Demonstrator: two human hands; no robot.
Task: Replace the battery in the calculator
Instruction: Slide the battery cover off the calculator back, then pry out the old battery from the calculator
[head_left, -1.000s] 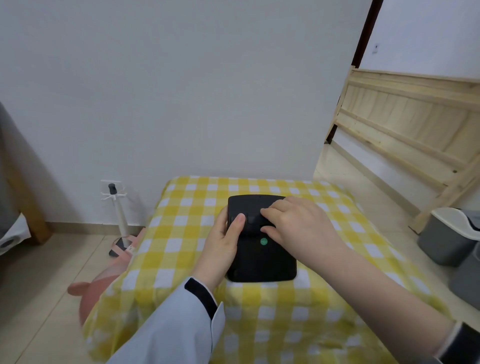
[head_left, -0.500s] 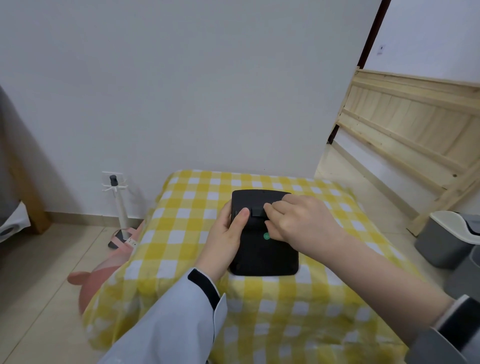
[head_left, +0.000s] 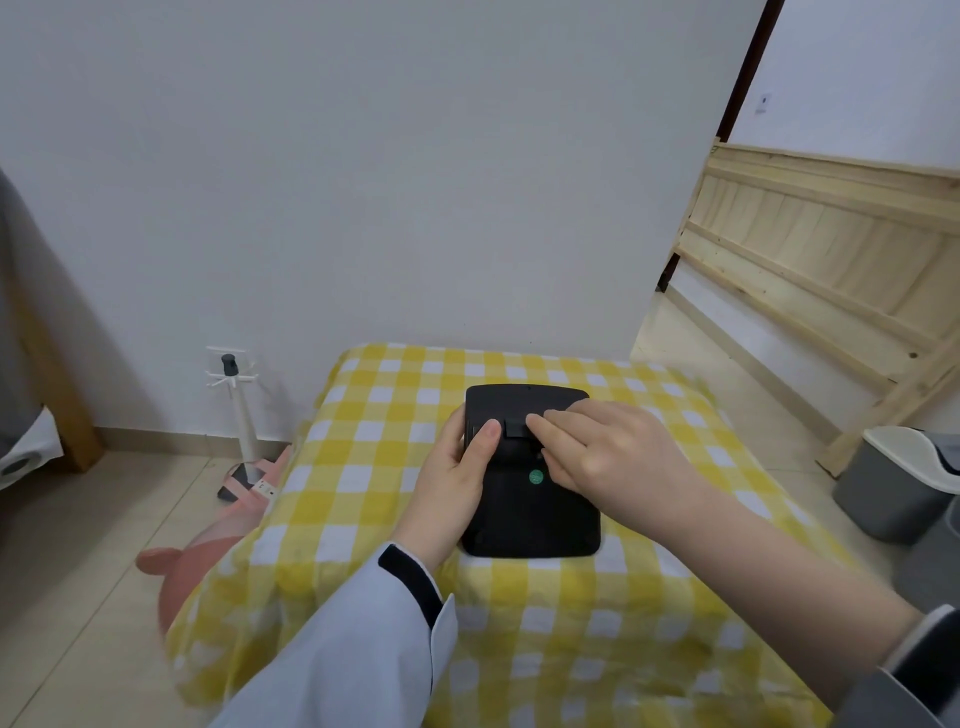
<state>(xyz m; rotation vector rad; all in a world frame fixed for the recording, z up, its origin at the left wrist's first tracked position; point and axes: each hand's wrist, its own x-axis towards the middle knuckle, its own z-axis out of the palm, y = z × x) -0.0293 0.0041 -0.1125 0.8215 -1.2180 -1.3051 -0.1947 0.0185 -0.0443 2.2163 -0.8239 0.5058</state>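
Observation:
A black calculator (head_left: 530, 514) lies face down on a yellow-and-white checked cloth (head_left: 374, 457), with a small green round sticker (head_left: 535, 476) on its back. My left hand (head_left: 457, 483) grips its left edge, thumb pressed flat on the back. My right hand (head_left: 602, 457) rests over the upper right part, fingertips touching the small battery cover (head_left: 515, 429) near the top. Whether the cover is lifted or flush I cannot tell. No loose battery is in sight.
The checked cloth covers a low table against a white wall. A white stand (head_left: 240, 410) and a pink plush toy (head_left: 208, 551) sit on the floor at left. A wooden bed frame (head_left: 831, 291) leans at right, with grey bins (head_left: 898, 483) below it.
My right fingertips slid from covering the top of the calculator to the battery cover, baring more of the back. The left hand keeps its hold. The head camera shifted slightly.

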